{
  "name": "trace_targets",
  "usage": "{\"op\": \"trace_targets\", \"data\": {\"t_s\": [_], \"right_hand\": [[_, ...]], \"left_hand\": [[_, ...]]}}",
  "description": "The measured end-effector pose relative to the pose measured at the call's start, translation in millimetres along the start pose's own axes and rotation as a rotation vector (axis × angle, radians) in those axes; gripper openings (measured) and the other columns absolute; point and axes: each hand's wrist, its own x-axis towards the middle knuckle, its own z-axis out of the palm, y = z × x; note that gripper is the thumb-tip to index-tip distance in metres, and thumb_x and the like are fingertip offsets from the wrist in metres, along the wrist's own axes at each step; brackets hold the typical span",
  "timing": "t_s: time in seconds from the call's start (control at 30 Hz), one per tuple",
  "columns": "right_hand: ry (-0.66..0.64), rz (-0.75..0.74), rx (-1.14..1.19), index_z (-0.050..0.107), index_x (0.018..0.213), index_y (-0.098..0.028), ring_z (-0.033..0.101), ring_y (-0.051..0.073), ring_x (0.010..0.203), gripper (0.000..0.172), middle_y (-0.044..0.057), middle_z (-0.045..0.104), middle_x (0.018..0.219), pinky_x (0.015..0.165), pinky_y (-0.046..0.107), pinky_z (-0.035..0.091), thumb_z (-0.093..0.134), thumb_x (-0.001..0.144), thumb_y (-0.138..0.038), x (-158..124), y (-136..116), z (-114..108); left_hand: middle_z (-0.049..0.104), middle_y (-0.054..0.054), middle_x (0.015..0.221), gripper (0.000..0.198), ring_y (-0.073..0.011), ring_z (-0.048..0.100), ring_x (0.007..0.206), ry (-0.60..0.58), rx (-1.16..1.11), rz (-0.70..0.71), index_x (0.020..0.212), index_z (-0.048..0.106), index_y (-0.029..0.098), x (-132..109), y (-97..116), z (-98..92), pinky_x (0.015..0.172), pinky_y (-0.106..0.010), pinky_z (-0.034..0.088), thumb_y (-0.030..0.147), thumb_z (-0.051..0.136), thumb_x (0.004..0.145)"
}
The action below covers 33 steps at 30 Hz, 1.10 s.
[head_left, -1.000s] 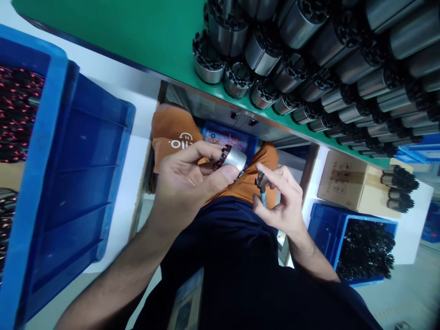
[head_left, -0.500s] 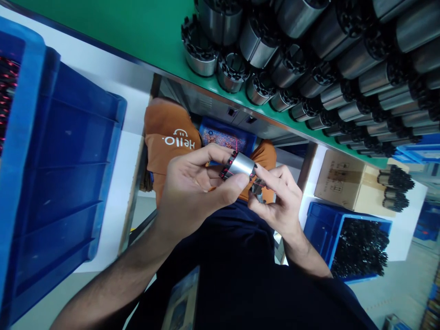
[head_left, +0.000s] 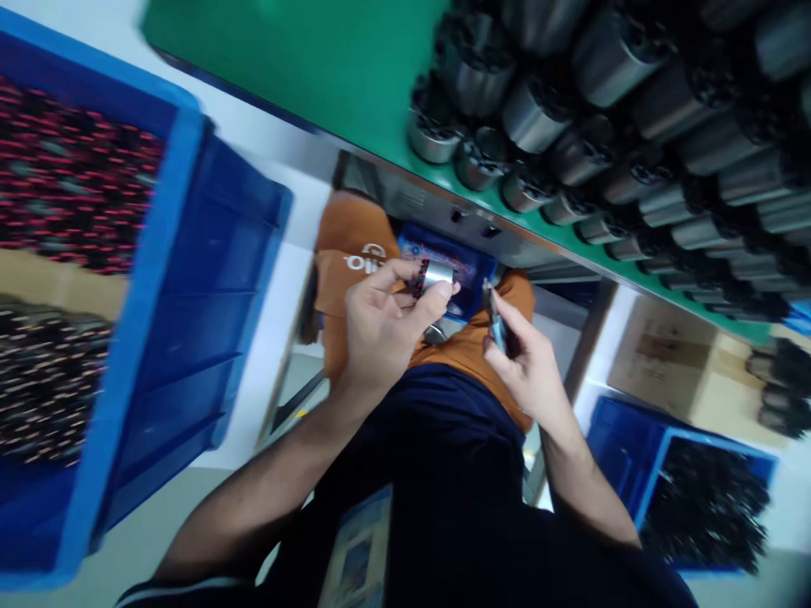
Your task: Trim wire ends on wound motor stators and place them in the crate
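A motor stator point(head_left: 438, 273), a shiny metal cylinder with black toothed ends and red wire, is pinched between the thumb and fingers of my left hand point(head_left: 383, 321). My right hand point(head_left: 529, 367) grips a small pair of cutters point(head_left: 496, 319) with bluish handles. The cutters point up and stand apart from the stator, to its right. Both hands are over my lap, above a blue bin point(head_left: 470, 304) that holds reddish wire scraps. Fingers partly hide the stator's right end.
Rows of metal stator cores point(head_left: 532, 118) crowd the green tabletop point(head_left: 285, 59) ahead. At left, a large blue crate point(head_left: 136, 338) contains red-wound and copper-coloured parts. A cardboard box point(head_left: 662, 346) and a blue bin of black parts point(head_left: 703, 507) are at right.
My right hand has drawn the cutters away from the stator, to the right. My left hand still holds the stator. The view has swung left, showing more of the left crate.
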Motion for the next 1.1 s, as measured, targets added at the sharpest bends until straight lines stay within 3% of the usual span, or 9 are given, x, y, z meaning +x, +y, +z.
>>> {"op": "trace_targets", "data": {"t_s": [0.1,0.2,0.3,0.37,0.43,0.57,0.8,0.93,1.1], "right_hand": [[-0.101,0.202,-0.125,0.027,0.188,-0.016,0.076,0.030,0.094,0.109,0.016,0.079,0.129,0.093,0.048,0.066,0.072,0.098,-0.055,7,21,7],[-0.188,0.282,-0.225,0.025,0.189,-0.018,0.078,0.036,0.091,0.114,0.016,0.080,0.120,0.089,0.054,0.066,0.067,0.095,-0.068,8,55,17],[-0.190,0.235,-0.246,0.028,0.188,-0.019,0.079,0.045,0.113,0.117,0.023,0.075,0.138,0.098,0.063,0.065,0.061,0.093,-0.081,11,87,26],[-0.159,0.179,-0.280,0.029,0.187,-0.015,0.076,0.050,0.121,0.122,0.026,0.072,0.136,0.103,0.069,0.063,0.057,0.092,-0.086,17,98,29],[-0.157,0.142,-0.303,0.030,0.187,-0.014,0.074,0.052,0.122,0.121,0.028,0.072,0.129,0.103,0.069,0.062,0.056,0.094,-0.086,26,98,29],[-0.169,0.057,-0.297,0.033,0.186,-0.018,0.076,0.050,0.114,0.118,0.027,0.072,0.127,0.094,0.068,0.064,0.058,0.093,-0.086,46,81,30],[-0.202,-0.014,-0.279,0.040,0.185,-0.023,0.079,0.041,0.095,0.112,0.021,0.074,0.120,0.082,0.058,0.065,0.061,0.093,-0.085,49,79,36],[-0.272,0.056,-0.247,0.041,0.184,-0.025,0.081,0.041,0.096,0.110,0.022,0.076,0.127,0.082,0.055,0.065,0.067,0.093,-0.080,38,86,42],[-0.222,0.031,-0.246,0.046,0.181,-0.025,0.083,0.040,0.105,0.101,0.021,0.076,0.141,0.086,0.052,0.067,0.059,0.098,-0.080,27,65,55]], "left_hand": [[0.085,-0.004,0.100,0.033,-0.0191,0.086,0.095,0.018,0.002,-0.006,0.100,0.084,0.023,-2,13,-41.6,0.077,-0.019,0.069,0.046,0.103,0.086],[0.081,-0.002,0.116,0.029,-0.0185,0.085,0.102,0.044,0.195,0.185,0.107,0.084,0.028,-18,63,-108.7,0.089,-0.023,0.069,0.039,0.103,0.088],[0.080,-0.001,0.116,0.023,-0.0132,0.080,0.095,0.317,0.752,0.533,0.098,0.084,0.027,-37,130,-185.5,0.080,-0.021,0.064,0.033,0.103,0.086],[0.083,-0.003,0.116,0.022,-0.0174,0.079,0.106,0.523,1.208,0.655,0.099,0.086,0.027,-39,165,-237.9,0.087,-0.026,0.064,0.038,0.101,0.087],[0.084,-0.007,0.122,0.023,-0.0239,0.078,0.116,0.568,1.509,0.528,0.107,0.086,0.025,-28,186,-287.0,0.104,-0.039,0.064,0.043,0.091,0.094],[0.086,-0.008,0.114,0.018,-0.0303,0.074,0.111,0.521,1.667,0.314,0.100,0.085,0.022,12,193,-356.1,0.109,-0.050,0.059,0.039,0.086,0.093],[0.083,-0.007,0.124,0.016,-0.0342,0.065,0.125,0.431,1.864,0.101,0.101,0.084,0.026,57,194,-392.8,0.096,-0.046,0.057,0.041,0.082,0.097],[0.081,-0.007,0.126,0.019,-0.0346,0.065,0.126,0.416,1.947,0.055,0.105,0.084,0.027,62,197,-396.0,0.091,-0.046,0.057,0.044,0.077,0.103],[0.078,-0.010,0.137,0.033,-0.0347,0.065,0.132,0.443,2.027,0.040,0.121,0.084,0.027,64,193,-391.3,0.094,-0.047,0.058,0.052,0.064,0.112]]}}
